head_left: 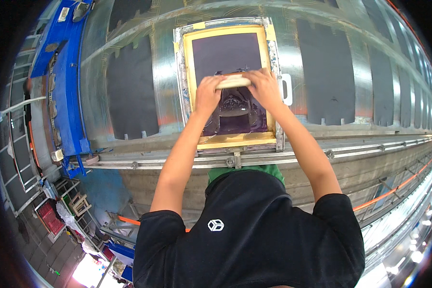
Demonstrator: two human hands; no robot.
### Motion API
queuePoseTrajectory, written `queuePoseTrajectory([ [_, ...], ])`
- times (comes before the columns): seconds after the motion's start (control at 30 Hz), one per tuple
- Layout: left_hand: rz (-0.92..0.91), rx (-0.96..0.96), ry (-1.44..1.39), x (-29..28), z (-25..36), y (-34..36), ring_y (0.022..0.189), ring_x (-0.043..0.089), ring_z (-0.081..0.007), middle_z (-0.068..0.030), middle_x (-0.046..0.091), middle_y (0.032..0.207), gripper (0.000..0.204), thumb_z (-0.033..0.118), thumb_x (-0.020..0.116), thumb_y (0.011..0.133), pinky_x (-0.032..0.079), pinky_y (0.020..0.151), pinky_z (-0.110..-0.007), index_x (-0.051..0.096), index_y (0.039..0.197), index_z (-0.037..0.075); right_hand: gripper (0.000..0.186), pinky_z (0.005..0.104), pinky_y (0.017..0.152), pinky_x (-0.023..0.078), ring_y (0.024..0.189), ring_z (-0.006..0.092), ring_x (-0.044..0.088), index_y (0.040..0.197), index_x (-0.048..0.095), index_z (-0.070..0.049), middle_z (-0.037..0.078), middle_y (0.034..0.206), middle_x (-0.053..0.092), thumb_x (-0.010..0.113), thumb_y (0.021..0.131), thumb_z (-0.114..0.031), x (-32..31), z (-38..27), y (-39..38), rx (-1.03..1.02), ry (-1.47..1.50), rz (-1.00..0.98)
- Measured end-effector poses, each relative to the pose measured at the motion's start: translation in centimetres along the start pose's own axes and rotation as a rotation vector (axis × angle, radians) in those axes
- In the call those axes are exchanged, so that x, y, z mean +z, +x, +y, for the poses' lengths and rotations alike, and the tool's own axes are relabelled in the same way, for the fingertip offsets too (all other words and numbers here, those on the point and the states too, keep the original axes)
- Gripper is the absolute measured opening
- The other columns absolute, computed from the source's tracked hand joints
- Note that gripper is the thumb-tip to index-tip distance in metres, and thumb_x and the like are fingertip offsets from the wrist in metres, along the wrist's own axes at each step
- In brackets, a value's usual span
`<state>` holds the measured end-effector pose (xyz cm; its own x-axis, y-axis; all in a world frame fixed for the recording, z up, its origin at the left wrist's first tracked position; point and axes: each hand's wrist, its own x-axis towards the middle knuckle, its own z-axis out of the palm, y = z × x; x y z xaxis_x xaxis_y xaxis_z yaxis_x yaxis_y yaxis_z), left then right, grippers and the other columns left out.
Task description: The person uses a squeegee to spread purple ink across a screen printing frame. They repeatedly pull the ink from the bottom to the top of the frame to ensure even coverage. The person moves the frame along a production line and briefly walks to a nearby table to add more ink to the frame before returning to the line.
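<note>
A squeegee [234, 82] with a pale wooden handle lies crosswise over the middle of a screen printing frame [179, 77]. My left hand [208, 94] is closed around its left end, and my right hand [265, 89] grips the right end. Yellow tape [237, 141] lines the inside of the metal frame. Inside it the mesh [225, 48] looks dark purple. Wet, glossy dark ink [234, 106] is pooled on the near side of the squeegee. The squeegee's blade is hidden beneath the handle and my fingers.
Dark flat panels [132, 89] lie on the long shiny table, with another panel [325, 74] right of the frame. Along the table's near edge runs a metal rail [297, 154]. Blue equipment [65, 91] stands at the left. A red seat [50, 217] is at lower left.
</note>
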<state>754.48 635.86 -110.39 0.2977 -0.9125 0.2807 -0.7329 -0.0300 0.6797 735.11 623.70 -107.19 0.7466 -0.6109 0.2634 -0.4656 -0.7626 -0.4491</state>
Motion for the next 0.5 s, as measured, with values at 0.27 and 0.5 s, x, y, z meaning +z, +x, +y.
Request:
queuePoseTrajectory([
  [0.27,-0.234,-0.034,0.066,0.1,1.5,-6.7,0.108,0.063,-0.0349,-0.0114,0.072,0.117,0.051,-0.012,0.062,0.071,0.051,0.099,-0.044,0.070,0.118,0.006,0.033,0.0442,0.088,0.047,0.102,0.0297,0.059,0.112,0.074,-0.012,0.005,0.112,0.071,0.071,0.080,-0.009,1.1,-1.6,-8.0,0.082,0.076,-0.136],
  [0.5,-0.217,-0.004,0.072,-0.8,4.4,-13.6,0.118,0.062,-0.0324,-0.0092,0.070,0.123,0.052,-0.011,0.067,0.070,0.052,0.103,-0.042,0.069,0.119,0.005,0.052,0.0429,0.094,0.047,0.108,0.0320,0.059,0.120,0.069,-0.009,0.011,0.123,0.067,0.086,0.073,-0.022,-1.7,0.0,-11.7,0.175,0.561,-0.246],
])
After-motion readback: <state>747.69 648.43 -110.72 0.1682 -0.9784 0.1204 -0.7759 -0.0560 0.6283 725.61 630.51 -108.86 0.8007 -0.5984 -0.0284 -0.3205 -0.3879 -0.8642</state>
